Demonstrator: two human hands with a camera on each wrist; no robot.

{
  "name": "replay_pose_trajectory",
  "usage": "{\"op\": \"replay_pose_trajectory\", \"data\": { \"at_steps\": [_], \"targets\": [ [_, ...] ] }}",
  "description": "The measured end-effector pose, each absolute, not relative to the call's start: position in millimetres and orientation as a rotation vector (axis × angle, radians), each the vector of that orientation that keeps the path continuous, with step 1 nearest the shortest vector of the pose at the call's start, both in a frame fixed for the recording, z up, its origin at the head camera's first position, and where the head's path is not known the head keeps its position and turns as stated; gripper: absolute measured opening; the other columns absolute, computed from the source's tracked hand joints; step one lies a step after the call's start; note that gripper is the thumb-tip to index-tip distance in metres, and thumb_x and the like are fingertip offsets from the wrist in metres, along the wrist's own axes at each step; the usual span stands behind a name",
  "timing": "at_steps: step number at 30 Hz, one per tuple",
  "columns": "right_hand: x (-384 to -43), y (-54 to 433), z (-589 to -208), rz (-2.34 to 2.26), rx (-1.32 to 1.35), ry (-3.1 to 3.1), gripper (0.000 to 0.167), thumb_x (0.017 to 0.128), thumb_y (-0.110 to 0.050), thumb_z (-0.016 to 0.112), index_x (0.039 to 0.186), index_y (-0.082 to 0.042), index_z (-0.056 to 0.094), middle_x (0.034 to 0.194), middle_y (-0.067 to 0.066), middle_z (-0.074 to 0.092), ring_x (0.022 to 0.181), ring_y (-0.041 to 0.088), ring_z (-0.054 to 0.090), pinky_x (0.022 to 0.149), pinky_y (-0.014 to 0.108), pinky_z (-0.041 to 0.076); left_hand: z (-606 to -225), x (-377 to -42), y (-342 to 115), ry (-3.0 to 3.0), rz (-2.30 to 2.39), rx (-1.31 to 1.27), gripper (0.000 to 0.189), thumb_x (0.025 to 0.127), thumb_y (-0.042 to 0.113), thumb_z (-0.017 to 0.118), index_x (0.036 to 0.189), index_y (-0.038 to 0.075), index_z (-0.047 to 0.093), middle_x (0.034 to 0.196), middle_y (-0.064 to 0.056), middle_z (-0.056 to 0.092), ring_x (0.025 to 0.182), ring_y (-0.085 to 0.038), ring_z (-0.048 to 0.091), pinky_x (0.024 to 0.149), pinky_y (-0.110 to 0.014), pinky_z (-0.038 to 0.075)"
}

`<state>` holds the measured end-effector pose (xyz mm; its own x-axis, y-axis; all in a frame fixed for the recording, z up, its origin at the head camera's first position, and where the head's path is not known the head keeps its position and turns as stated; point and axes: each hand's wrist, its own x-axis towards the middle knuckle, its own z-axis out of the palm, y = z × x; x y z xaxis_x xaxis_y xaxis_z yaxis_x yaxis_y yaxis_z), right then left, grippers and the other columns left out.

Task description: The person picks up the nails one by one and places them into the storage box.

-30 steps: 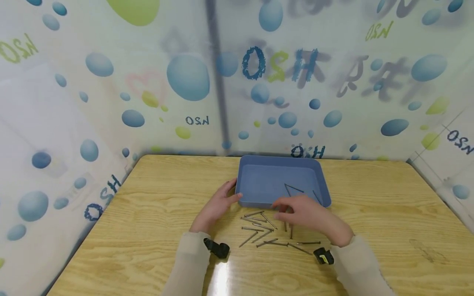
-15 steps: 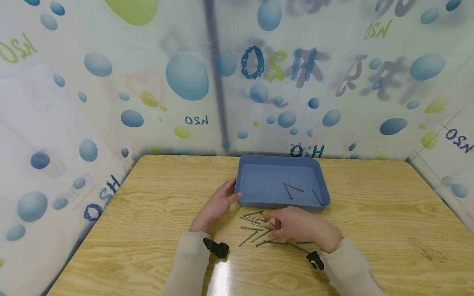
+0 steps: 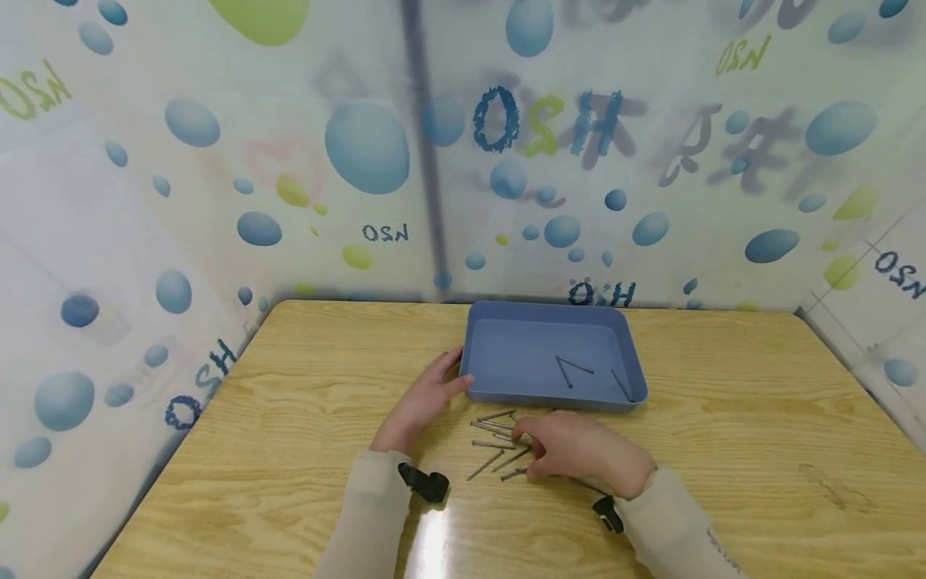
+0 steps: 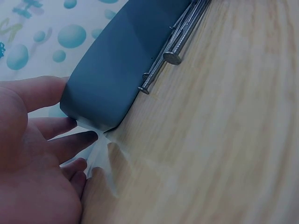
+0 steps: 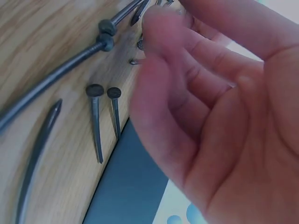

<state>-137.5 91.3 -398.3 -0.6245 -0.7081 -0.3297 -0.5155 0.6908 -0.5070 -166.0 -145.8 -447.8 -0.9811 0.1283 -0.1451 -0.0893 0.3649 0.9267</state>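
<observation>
My left hand (image 3: 425,402) touches the front left corner of a blue tray (image 3: 510,354), thumb at the front rim and fingers along the side. In the left wrist view its fingers (image 4: 56,144) look fairly straight against that corner. Three dark nails lie inside the tray, two meeting in a V (image 3: 563,371) and one nail (image 3: 623,385) by the right wall. My right hand (image 3: 589,452) is low over loose nails (image 3: 493,445) in front of the tray. Its fingers bend, with a gap between index finger and thumb; no held nail shows. The hand hides part of the pile.
Everything stands on a wooden table (image 3: 347,354), backed by a curtain (image 3: 362,153) printed with drops and letters. Seen from the right wrist, several nails (image 5: 96,126) lie around the hand, two of them close by the tray's wall (image 5: 128,182).
My right hand has moved left and down from the tray's front edge to the nail pile, then slightly further left. The left hand and tray have kept their place.
</observation>
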Motion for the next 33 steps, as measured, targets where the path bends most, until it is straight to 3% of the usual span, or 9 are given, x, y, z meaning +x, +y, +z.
{"op": "replay_pose_trajectory", "data": {
  "at_steps": [11, 16, 26, 33],
  "targets": [
    [-135.5, 88.6, -400.6, -0.502, -0.888, 2.383, 0.028, 0.079, -0.018, 0.066, 0.106, -0.019, 0.057, 0.063, -0.008, 0.052, 0.045, 0.009, 0.048, 0.057, 0.024, 0.042, -447.5, -165.7, -145.8, 2.420, 1.677, 0.046, 0.059, 0.089, 0.030, 0.054, 0.141, 0.023, 0.027, 0.144, 0.005, 0.023, 0.133, -0.017, 0.013, 0.106, -0.045, 0.016],
    [-135.0, 88.1, -401.7, -0.498, -0.959, 2.394, 0.018, 0.079, -0.015, 0.064, 0.095, -0.020, 0.059, 0.060, -0.009, 0.051, 0.045, 0.007, 0.047, 0.052, 0.024, 0.041, -446.6, -165.1, -145.3, 2.412, 1.683, 0.035, 0.059, 0.089, 0.030, 0.054, 0.141, 0.023, 0.027, 0.144, 0.005, 0.022, 0.133, -0.017, 0.011, 0.106, -0.046, 0.016],
    [-136.6, 87.9, -405.1, -0.448, -1.051, 2.416, 0.009, 0.078, -0.016, 0.064, 0.078, -0.023, 0.059, 0.057, -0.012, 0.048, 0.051, 0.005, 0.043, 0.077, 0.036, 0.037, -449.5, -166.5, -145.7, 2.426, 1.681, 0.040, 0.058, 0.089, 0.031, 0.054, 0.141, 0.024, 0.028, 0.144, 0.005, 0.022, 0.133, -0.017, 0.011, 0.106, -0.046, 0.016],
    [-135.9, 88.4, -404.0, -0.475, -1.006, 2.399, 0.010, 0.082, -0.016, 0.062, 0.075, -0.023, 0.059, 0.057, -0.009, 0.049, 0.044, 0.007, 0.043, 0.054, 0.023, 0.039, -448.7, -165.7, -145.4, 2.425, 1.676, 0.032, 0.058, 0.089, 0.030, 0.053, 0.141, 0.024, 0.028, 0.144, 0.005, 0.022, 0.133, -0.018, 0.010, 0.106, -0.047, 0.015]
  ]
}}
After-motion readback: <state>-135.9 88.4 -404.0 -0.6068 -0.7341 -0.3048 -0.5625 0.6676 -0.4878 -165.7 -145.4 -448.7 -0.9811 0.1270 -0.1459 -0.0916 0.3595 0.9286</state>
